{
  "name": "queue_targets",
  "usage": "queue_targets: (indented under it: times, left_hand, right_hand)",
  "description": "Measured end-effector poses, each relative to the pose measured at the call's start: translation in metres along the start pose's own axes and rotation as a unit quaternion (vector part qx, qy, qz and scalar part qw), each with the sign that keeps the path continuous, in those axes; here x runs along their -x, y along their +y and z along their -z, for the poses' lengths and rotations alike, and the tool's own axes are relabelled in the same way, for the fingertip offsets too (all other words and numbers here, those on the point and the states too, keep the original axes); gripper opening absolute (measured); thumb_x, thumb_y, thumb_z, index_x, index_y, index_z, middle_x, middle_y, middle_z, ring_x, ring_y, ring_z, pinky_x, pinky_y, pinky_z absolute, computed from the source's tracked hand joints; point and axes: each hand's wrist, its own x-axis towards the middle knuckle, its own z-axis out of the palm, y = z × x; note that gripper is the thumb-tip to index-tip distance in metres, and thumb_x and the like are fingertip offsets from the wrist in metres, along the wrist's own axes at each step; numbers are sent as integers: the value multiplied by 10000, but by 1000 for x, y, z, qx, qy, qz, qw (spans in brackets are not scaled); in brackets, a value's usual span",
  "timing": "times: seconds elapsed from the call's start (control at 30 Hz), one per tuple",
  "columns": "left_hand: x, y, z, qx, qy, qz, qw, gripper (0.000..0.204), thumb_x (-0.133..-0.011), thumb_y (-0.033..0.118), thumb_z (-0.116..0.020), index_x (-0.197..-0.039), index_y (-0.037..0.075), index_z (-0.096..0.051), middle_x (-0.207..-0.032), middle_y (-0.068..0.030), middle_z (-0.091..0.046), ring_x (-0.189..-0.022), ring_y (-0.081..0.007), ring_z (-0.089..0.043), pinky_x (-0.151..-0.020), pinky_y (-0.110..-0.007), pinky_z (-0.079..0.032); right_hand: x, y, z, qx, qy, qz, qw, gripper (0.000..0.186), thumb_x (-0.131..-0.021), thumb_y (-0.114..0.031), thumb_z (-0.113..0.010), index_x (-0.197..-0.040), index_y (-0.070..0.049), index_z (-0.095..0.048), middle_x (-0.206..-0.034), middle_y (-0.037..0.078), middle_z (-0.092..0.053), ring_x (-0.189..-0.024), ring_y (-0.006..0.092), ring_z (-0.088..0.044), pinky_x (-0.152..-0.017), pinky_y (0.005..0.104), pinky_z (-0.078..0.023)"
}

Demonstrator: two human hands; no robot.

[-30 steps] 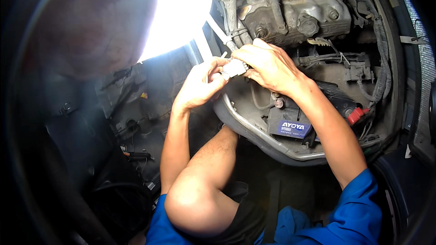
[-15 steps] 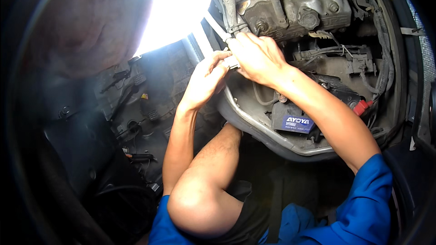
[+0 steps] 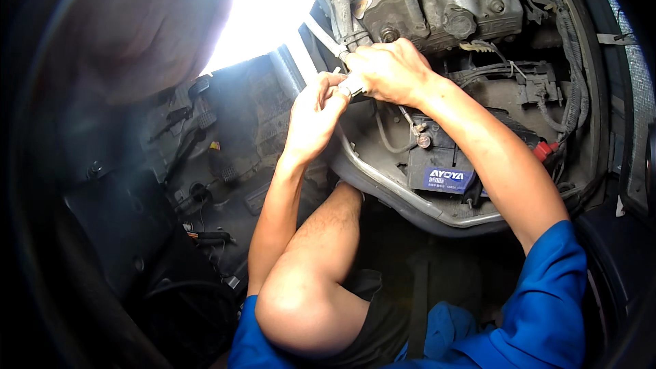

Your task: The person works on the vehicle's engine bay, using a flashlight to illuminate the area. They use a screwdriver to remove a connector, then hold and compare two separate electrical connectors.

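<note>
Both my hands meet at the near left corner of the engine bay. A small, pale, metallic-looking piece (image 3: pixel 352 87) sits between them; its kind I cannot make out. My left hand (image 3: pixel 314 116) pinches it from the left with thumb and fingers. From the other side, my right hand (image 3: pixel 396 74) closes on it, knuckles up, and its fingertips are mostly hidden. Just beyond the hands runs a light-coloured hose (image 3: pixel 324 37). The engine (image 3: pixel 447 17), grey and dusty, lies beyond my right hand.
Under my right forearm stands a black battery (image 3: pixel 437 157) with a blue label and a red terminal cover (image 3: pixel 544 151). A curved metal rim (image 3: pixel 410 198) edges the opening. Pedals (image 3: pixel 205 119) are at left. Glare whites out the upper middle. My bent knee (image 3: pixel 290 301) is below.
My right hand has turned at the wrist, its knuckles shifting up. The left hand has moved slightly right. More of the battery's near terminal shows now, and the small piece lies at a different angle.
</note>
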Motion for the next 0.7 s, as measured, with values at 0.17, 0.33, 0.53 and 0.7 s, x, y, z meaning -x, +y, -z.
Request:
queue_targets:
  times: [0.17,0.33,0.53,0.7]
  left_hand:
    - [0,1,-2,19,10,-3,1000,328,-877,192,-592,-1111,-34,-545,-725,-15,-544,-687,-71,-486,-643,-244,-414]
    - [5,1,-7,-187,39,-92,977,432,-861,240,-635,-1156,-49,-506,-627,-89,-527,-555,-135,-494,-561,-299,-434]
    - [0,16,-19,-100,108,-46,988,303,-902,202,-568,-1101,-25,-539,-637,-137,-575,-579,-196,-595,-586,-341,-470]
    - [-8,2,-19,-138,139,-107,975,255,-927,210,-527,-1011,-23,-587,-619,-102,-596,-551,-160,-583,-554,-302,-456]
  right_hand:
    - [-4,-2,4,-46,-53,-61,996,161,-727,-179,-646,-810,-69,-562,-766,111,-626,-759,327,-636,-585,423,-492]
    - [-29,5,30,-72,-207,-30,975,196,-740,-202,-623,-829,-27,-625,-744,200,-640,-748,372,-638,-659,448,-504]
    - [-71,7,40,-85,-449,16,889,253,-655,-165,-695,-836,3,-637,-690,176,-626,-632,288,-611,-573,394,-475]
    - [-14,30,39,-310,-222,-127,915,277,-693,-32,-682,-956,26,-617,-687,51,-568,-646,111,-509,-615,262,-446]
